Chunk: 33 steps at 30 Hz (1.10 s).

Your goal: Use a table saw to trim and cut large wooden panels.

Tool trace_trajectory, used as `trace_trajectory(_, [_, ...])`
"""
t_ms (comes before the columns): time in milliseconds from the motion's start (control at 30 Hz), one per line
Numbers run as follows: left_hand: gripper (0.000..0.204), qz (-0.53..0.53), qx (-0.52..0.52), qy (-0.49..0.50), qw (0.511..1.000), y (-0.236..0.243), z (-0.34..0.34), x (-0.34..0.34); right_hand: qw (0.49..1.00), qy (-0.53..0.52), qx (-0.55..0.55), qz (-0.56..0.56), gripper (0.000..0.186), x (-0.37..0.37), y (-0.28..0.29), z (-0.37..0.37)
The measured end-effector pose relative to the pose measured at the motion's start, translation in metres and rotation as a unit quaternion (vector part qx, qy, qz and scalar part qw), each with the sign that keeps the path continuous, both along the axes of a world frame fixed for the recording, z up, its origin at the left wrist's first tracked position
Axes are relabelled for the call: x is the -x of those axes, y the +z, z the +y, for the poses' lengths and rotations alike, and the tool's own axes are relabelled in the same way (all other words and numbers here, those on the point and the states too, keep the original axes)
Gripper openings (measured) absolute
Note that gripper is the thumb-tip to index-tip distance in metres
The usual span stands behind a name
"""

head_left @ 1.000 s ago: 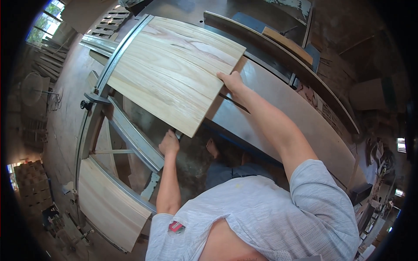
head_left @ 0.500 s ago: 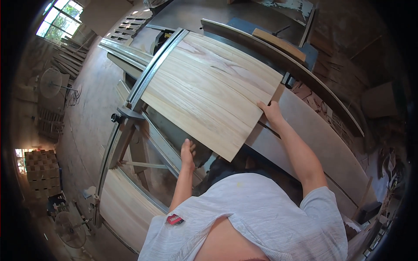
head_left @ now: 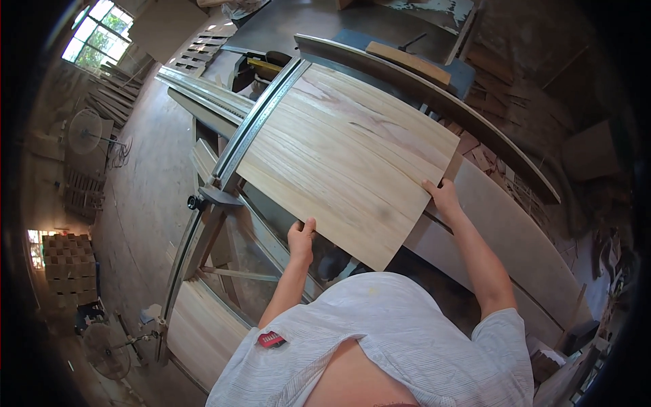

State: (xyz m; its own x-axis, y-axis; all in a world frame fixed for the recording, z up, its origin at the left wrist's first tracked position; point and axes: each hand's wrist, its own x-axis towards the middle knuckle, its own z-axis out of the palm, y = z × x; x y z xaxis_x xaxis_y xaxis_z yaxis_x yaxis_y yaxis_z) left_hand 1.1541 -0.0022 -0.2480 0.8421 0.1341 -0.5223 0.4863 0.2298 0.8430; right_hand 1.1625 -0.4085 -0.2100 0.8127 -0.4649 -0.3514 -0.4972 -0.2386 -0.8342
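A pale wooden panel (head_left: 349, 163) with grain streaks lies on the saw's sliding table, its left edge along a metal fence (head_left: 268, 108). My left hand (head_left: 302, 237) grips the panel's near edge, thumb up and fingers partly hidden. My right hand (head_left: 441, 197) holds the right edge, thumb on top. A black knob (head_left: 195, 202) sits on the fence assembly, left of the panel. Beyond the panel runs a long dark rail (head_left: 498, 136).
A wooden strip (head_left: 407, 62) lies beyond the rail. A pale lower panel (head_left: 193, 319) is at bottom left. Fans (head_left: 85, 129), stacked blocks (head_left: 68, 268), leaning boards (head_left: 108, 102) and a pallet (head_left: 200, 51) stand left. Offcuts (head_left: 478, 156) show under the rail at right.
The panel and fence appear lower and farther right in the view, which has shifted. My left hand left a lower hold, was open half a second ago, and now grips the panel.
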Motion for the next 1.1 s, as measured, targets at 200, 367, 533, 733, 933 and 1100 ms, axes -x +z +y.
trace_trajectory(200, [0.029,-0.013,0.010,-0.013,1.000,0.023,-0.028,-0.026,1.000,-0.014,0.001,-0.015,0.046,-0.019,0.018,-0.020])
trace_trajectory(367, [0.021,-0.004,-0.012,-0.008,1.000,0.025,-0.041,-0.052,0.999,-0.004,-0.032,-0.025,0.044,-0.040,0.020,-0.032])
trace_trajectory(533, [0.018,-0.001,-0.017,0.008,1.000,0.016,-0.044,-0.058,1.000,-0.005,-0.011,-0.017,0.044,-0.046,0.013,-0.041])
trace_trajectory(733, [0.018,0.015,-0.001,0.013,1.000,0.028,-0.053,-0.050,0.999,-0.006,-0.041,-0.032,0.045,-0.038,0.019,-0.051])
trace_trajectory(933, [0.031,0.023,0.013,0.003,1.000,0.030,-0.055,-0.034,0.999,0.012,0.023,0.020,0.066,-0.010,0.023,-0.056])
trace_trajectory(1100, [0.050,0.087,-0.134,-0.014,0.987,0.037,-0.062,-0.039,0.968,0.060,-0.062,0.235,0.098,0.013,0.043,-0.031])
